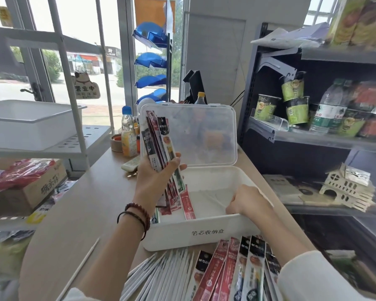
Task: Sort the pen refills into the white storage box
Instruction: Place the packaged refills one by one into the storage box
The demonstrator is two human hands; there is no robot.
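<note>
A bunch of pen refill packs [161, 148] is being held upright by the left hand [154, 179], its fingers [175, 163] wrapped tight round it, just above the left side of the white storage box [204, 232]. The box is sitting open on the worktop [85, 203], with its clear lid [204, 131] standing up at the back. A few red packs [188, 205] are lying inside at the left. The right hand [249, 203] is being rested at the near wall. Its fingers are hidden, so whether they are apart cannot be told. A fan of packs [237, 268] is lying in front of the box.
</note>
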